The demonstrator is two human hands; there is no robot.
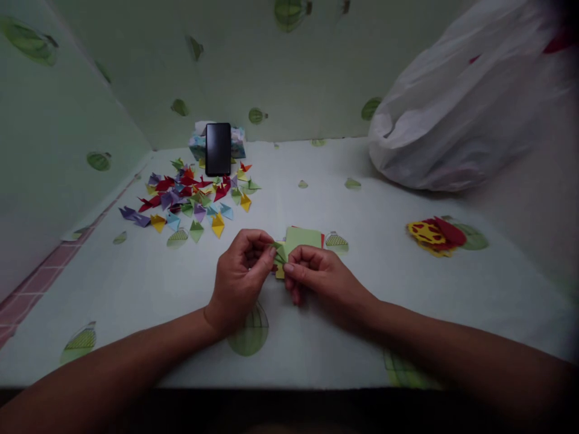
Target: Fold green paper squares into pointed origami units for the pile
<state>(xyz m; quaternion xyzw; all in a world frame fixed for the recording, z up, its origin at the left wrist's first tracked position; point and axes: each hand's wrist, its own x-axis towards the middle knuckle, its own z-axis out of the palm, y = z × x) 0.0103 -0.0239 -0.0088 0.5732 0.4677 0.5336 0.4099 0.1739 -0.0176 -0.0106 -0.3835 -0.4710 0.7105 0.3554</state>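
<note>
Between my two hands is a small piece of folded green paper [281, 252]. My left hand [242, 277] pinches its left side between thumb and fingers. At its lower right, the thumb and forefinger of my right hand [323, 277] grip the same piece, their tips partly covering it. Just behind and under the hands lies a stack of coloured paper sheets [304, 237], light green on top with red and yellow edges showing. Far left of the stack, many folded paper figures [183, 196] in red, purple, yellow, blue and green lie in a loose heap.
A phone [218, 149] leans against a tissue box [196, 144] behind the heap. Yellow and red paper cut-outs [432, 234] lie at the right. A large white plastic bag [443, 126] fills the back right. Walls close off the left and back of the table [181, 355].
</note>
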